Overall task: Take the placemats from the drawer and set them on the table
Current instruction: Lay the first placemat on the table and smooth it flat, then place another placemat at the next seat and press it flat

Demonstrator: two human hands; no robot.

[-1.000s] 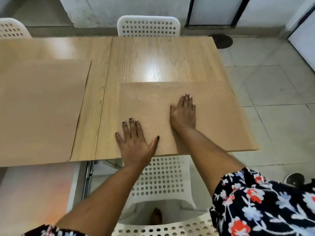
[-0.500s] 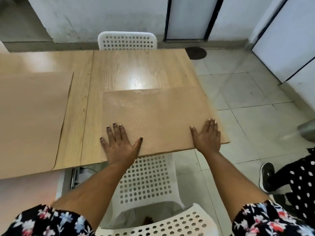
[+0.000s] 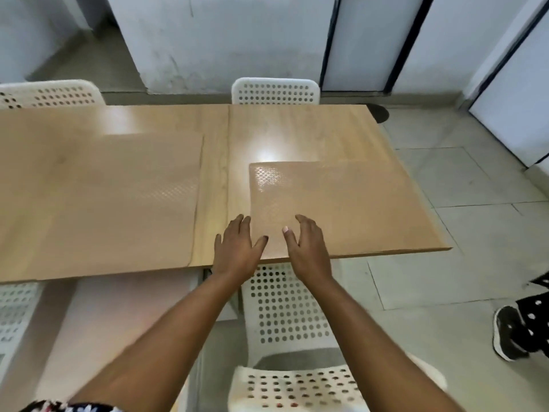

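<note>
Two bare hands, left hand (image 3: 237, 248) and right hand (image 3: 307, 248), rest open-fingered and gripping nothing at the near left corner of a tan textured rectangular placemat (image 3: 341, 209) lying on the light wooden table (image 3: 297, 129); smoothing it square to the near edge would finish well.
</note>
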